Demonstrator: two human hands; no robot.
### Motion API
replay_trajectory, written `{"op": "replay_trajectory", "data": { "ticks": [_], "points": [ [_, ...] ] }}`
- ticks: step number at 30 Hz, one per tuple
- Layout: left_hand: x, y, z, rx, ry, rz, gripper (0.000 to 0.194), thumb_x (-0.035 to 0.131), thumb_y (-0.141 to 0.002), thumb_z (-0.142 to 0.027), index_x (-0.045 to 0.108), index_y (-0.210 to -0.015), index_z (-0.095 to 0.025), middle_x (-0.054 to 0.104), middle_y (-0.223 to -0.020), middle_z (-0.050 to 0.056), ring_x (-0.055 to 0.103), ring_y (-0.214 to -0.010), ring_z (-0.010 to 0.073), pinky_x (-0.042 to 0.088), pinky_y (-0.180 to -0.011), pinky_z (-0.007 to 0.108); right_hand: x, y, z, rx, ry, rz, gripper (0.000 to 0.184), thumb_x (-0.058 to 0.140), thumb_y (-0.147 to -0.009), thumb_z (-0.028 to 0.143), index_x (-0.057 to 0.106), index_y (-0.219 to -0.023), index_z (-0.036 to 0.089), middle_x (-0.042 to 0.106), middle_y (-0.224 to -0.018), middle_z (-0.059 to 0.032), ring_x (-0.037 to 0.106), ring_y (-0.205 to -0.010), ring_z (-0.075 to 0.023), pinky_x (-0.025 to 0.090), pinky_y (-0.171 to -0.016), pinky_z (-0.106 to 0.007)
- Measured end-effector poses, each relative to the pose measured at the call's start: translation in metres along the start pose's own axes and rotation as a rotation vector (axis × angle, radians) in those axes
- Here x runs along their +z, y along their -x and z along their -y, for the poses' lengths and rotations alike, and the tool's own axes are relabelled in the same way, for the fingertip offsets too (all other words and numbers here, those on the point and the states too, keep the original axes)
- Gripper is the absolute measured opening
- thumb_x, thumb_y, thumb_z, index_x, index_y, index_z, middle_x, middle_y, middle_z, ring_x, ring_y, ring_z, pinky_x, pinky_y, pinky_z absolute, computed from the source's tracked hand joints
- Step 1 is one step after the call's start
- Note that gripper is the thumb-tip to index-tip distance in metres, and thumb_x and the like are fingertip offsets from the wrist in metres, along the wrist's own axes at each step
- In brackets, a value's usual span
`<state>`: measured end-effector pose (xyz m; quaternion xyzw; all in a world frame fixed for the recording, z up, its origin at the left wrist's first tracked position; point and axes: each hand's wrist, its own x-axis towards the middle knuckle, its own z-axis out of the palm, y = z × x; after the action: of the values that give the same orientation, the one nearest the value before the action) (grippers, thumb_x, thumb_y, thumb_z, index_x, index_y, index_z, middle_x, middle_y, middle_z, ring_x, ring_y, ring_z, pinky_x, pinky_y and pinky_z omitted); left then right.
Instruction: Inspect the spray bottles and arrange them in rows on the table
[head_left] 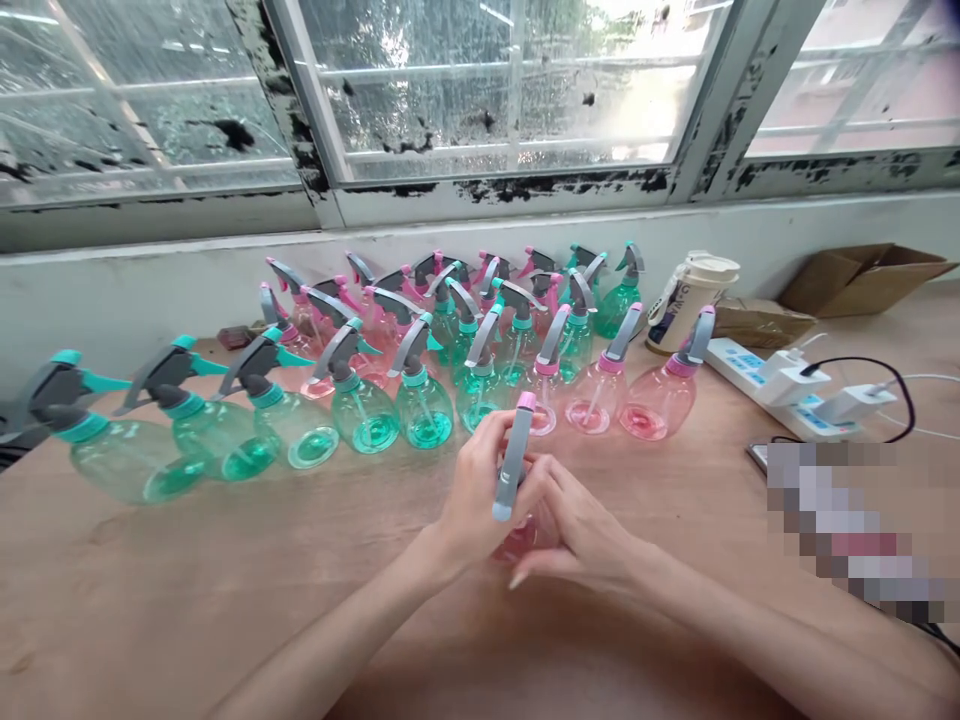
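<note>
A pink spray bottle [513,460] with a grey trigger head and pink nozzle stands close in front of me. My left hand [476,490] is wrapped around its neck from the left side. From the right, my right hand [574,520] curls its fingers against the neck and body, with the thumb stretched below. Much of the pink body is hidden behind my hands. Just beyond it is a row of spray bottles: green ones [425,410] to the left and pink ones [660,395] to the right.
More pink and green spray bottles crowd toward the wall under the window. A cup [686,305], cardboard boxes [862,280] and a white power strip [780,390] with plugged-in chargers stand at the right. A blurred-out phone-like object [847,530] lies at the right front.
</note>
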<state>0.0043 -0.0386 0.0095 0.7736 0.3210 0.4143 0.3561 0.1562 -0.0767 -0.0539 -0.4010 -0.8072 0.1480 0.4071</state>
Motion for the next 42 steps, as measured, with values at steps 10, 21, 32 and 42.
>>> {"op": "replay_trajectory", "data": {
  "ticks": [10,21,32,42],
  "points": [
    [0.002,0.003,-0.002,0.02,-0.1,-0.037,0.024,0.049,-0.088,-0.022,0.056,-0.111,-0.02,0.062,-0.104,0.007,0.061,-0.095,0.0206,0.05,-0.087,0.034,-0.025,0.035,-0.066,0.132,0.226,0.034,0.033,0.06,-0.092,0.04,0.065,-0.121,0.023,0.062,-0.135,-0.0146,0.061,-0.121,-0.0306,0.053,-0.098,-0.05],
    [-0.001,0.0,0.0,0.095,-0.16,-0.018,0.013,0.049,-0.088,-0.021,0.059,-0.095,-0.017,0.064,-0.087,0.005,0.063,-0.078,0.0178,0.05,-0.073,0.031,-0.022,0.036,-0.071,0.152,0.283,0.175,0.049,0.055,-0.095,0.044,0.058,-0.134,0.016,0.052,-0.146,-0.0149,0.046,-0.137,-0.0308,0.041,-0.112,-0.054],
    [0.0,0.0,0.007,0.116,-0.2,-0.053,0.024,0.051,-0.091,-0.021,0.056,-0.114,-0.018,0.066,-0.106,0.009,0.066,-0.098,0.021,0.052,-0.086,0.034,-0.024,0.036,-0.072,0.17,0.23,0.196,0.048,0.054,-0.096,0.044,0.056,-0.137,0.019,0.051,-0.148,-0.0119,0.042,-0.14,-0.0291,0.038,-0.114,-0.054],
    [0.005,0.0,0.01,0.097,-0.178,-0.105,0.033,0.053,-0.091,-0.019,0.052,-0.124,-0.02,0.062,-0.117,0.011,0.063,-0.112,0.0247,0.05,-0.098,0.042,-0.024,0.037,-0.074,0.211,0.209,0.195,0.051,0.058,-0.093,0.046,0.056,-0.137,0.021,0.051,-0.148,-0.0107,0.043,-0.139,-0.0289,0.037,-0.115,-0.054]
  ]
}}
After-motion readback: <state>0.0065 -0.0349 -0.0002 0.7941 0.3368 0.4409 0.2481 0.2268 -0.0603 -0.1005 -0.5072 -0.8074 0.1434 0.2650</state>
